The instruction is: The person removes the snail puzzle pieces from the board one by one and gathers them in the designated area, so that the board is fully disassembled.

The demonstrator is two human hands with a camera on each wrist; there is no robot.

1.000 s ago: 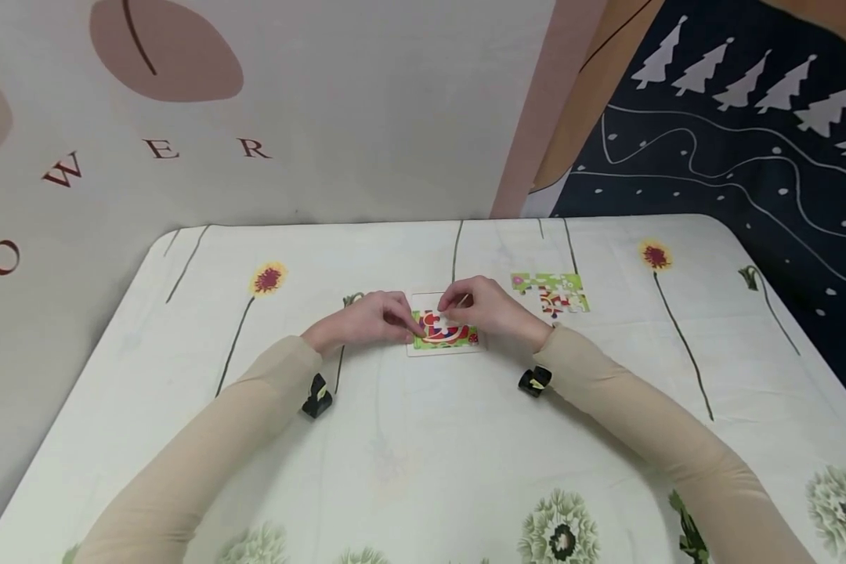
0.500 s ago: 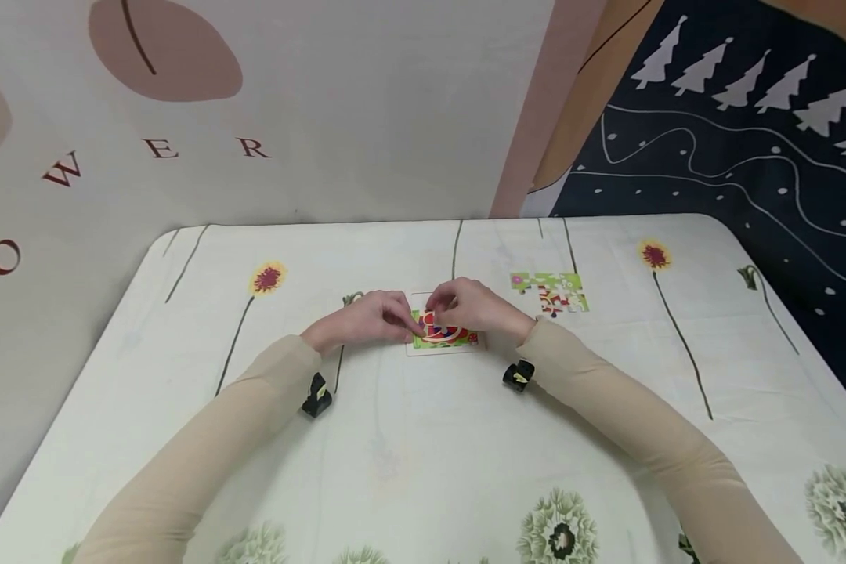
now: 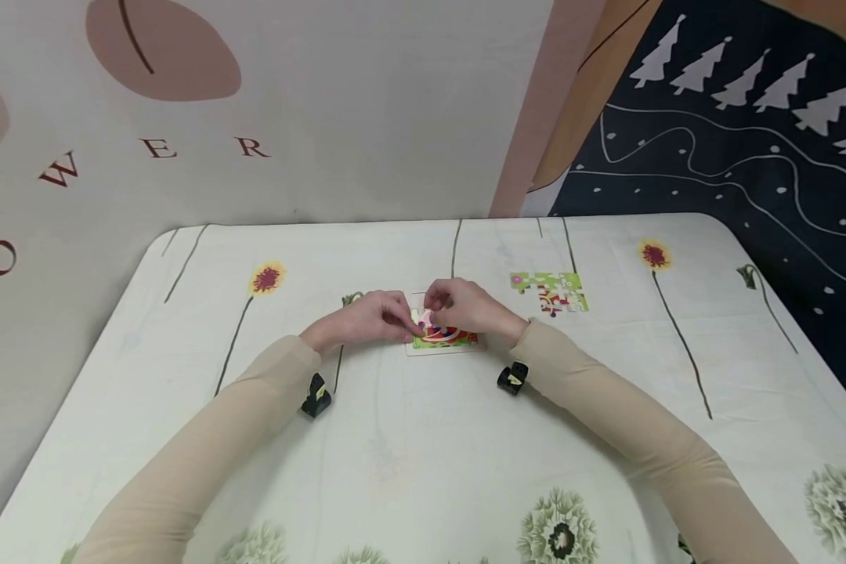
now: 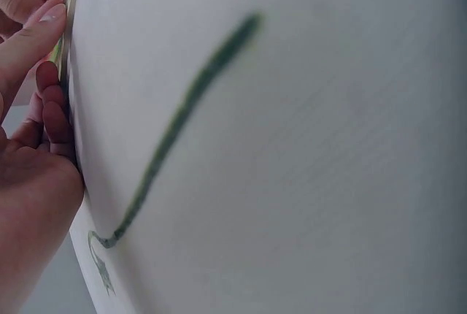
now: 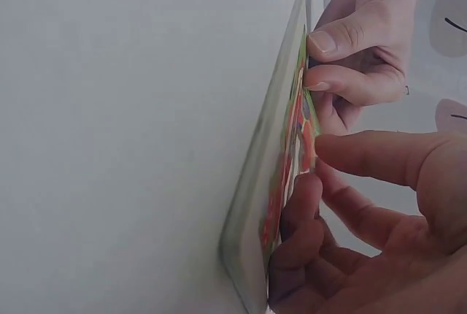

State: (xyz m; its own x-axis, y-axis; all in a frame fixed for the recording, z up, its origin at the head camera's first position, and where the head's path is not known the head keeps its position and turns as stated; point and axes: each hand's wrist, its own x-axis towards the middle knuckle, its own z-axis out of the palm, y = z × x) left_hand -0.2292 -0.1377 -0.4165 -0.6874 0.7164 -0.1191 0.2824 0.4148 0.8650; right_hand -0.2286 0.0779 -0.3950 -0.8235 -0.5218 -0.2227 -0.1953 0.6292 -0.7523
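A small jigsaw puzzle (image 3: 451,341) with red and green printing lies in a thin white tray (image 3: 440,352) mid-table. My left hand (image 3: 368,319) is at its left side, thumb and a finger touching the picture while the other fingers rest by the tray's edge. Over the upper part, my right hand (image 3: 468,305) pinches a puzzle piece (image 5: 307,135). In the right wrist view this piece stands tilted out from the tray, the right thumb (image 5: 343,155) against it and a left fingertip (image 5: 321,85) at its far end. Both hands hide much of the upper picture.
A group of puzzle pieces (image 3: 567,282), green with some red, lies on the white flowered cloth (image 3: 395,439) right of the tray. Black wrist devices (image 3: 316,398) sit under both sleeves. A patterned wall hanging (image 3: 366,117) rises behind the table.
My right hand has shifted left over the puzzle with the piece, coming close to the left fingertips. My left hand, the tray and the pieces at the right stay put.
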